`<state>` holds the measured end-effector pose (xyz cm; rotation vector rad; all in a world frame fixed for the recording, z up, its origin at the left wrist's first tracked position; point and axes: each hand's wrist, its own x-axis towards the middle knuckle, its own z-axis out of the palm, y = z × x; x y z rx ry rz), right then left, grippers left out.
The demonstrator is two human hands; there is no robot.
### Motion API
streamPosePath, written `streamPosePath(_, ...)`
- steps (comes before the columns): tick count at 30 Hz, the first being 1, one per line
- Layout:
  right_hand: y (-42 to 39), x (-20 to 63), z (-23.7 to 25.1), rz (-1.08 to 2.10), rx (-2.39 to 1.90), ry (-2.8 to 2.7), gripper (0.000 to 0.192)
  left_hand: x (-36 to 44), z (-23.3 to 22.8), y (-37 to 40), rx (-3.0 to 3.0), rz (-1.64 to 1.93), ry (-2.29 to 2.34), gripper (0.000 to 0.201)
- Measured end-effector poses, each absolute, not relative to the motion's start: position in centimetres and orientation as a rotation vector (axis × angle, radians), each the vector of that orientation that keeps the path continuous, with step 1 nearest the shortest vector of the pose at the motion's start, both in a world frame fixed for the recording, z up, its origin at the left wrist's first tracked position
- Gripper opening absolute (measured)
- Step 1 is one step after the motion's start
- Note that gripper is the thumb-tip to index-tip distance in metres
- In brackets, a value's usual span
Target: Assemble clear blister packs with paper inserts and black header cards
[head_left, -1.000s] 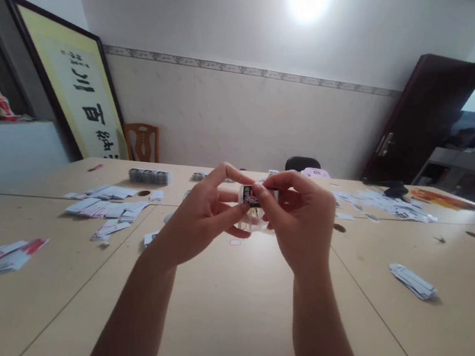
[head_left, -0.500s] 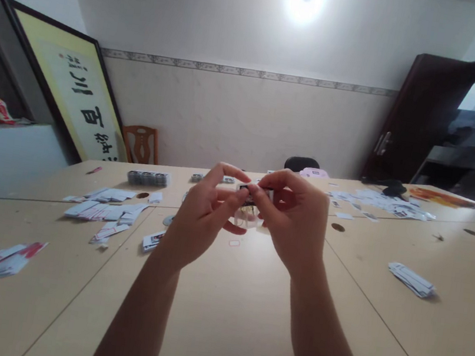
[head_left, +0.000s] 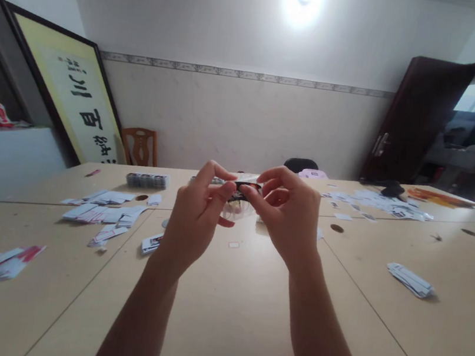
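The small dark thing [head_left: 242, 190] between the left hand [head_left: 199, 214] and right hand [head_left: 287, 218] is mostly hidden by fingers and too small to tell. The far papers [head_left: 377, 202] are blurry.

White walls [head_left: 228, 123], beige table [head_left: 234, 320]

Both hands are raised above the table [head_left: 234, 320]. The left hand [head_left: 199, 214] and right hand [head_left: 287, 218] pinch a small dark item [head_left: 242, 189] between thumbs and forefingers; its make cannot be told. A clear wrapper [head_left: 233, 208] hangs just beneath it. Left of the hands, loose cards [head_left: 102, 214] lie spread on the table; a card stack [head_left: 412, 280] lies well right.
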<state>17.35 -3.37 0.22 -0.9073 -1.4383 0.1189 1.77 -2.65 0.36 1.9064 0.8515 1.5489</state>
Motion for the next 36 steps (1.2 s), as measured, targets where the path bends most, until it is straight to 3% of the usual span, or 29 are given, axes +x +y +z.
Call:
streamPosePath(6,-3.5,17.8,0.5,0.468,-0.754,-1.398,0.029,0.9,0.9,-2.7,1.843,1.535,0.824,0.031)
streamPosePath(11,-3.3,17.8,0.5,0.583,-0.651,-1.351,0.029,0.5,1.1,-2.9,1.795,1.497,0.764,0.03)
streamPosePath(36,-4.6,17.2,0.2,0.323,-0.7,-1.292,0.017,0.9,1.5,-5.0,1.779,1.544,0.657,0.023)
